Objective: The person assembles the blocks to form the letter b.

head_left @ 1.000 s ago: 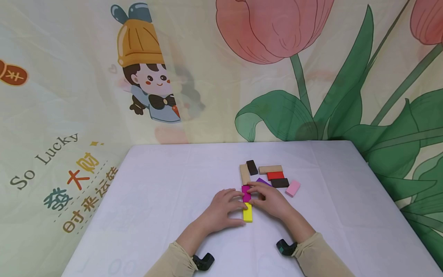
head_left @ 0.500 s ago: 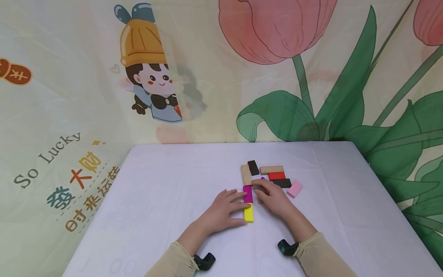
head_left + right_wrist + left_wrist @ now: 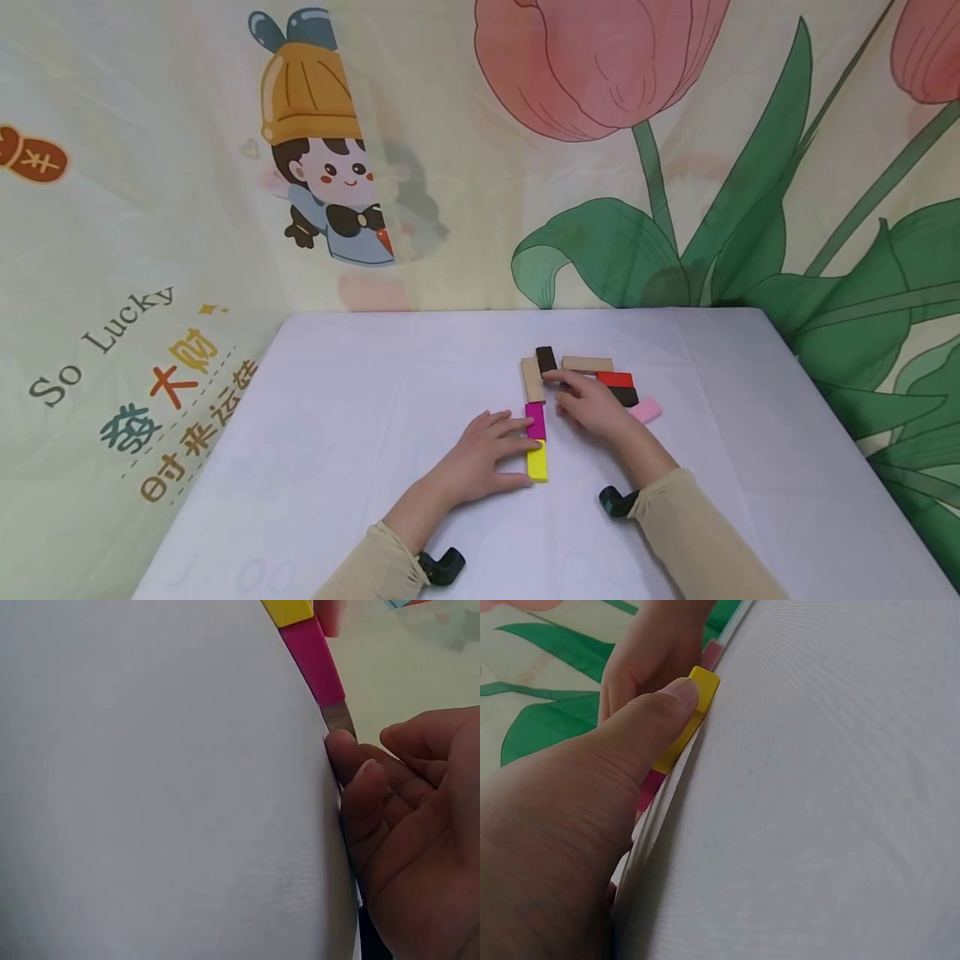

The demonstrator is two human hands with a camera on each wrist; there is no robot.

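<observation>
Row: tan block, magenta block, yellow block end to end mid-table | left hand grip relaxed, steadying yellow | right hand reaching dark block, clasp unclear | loose blocks remain toward far edge

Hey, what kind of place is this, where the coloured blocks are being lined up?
Probably a staged tabletop set, not a lived-in room: a white-covered table, a printed cartoon-and-tulip backdrop and small coloured blocks.
</observation>
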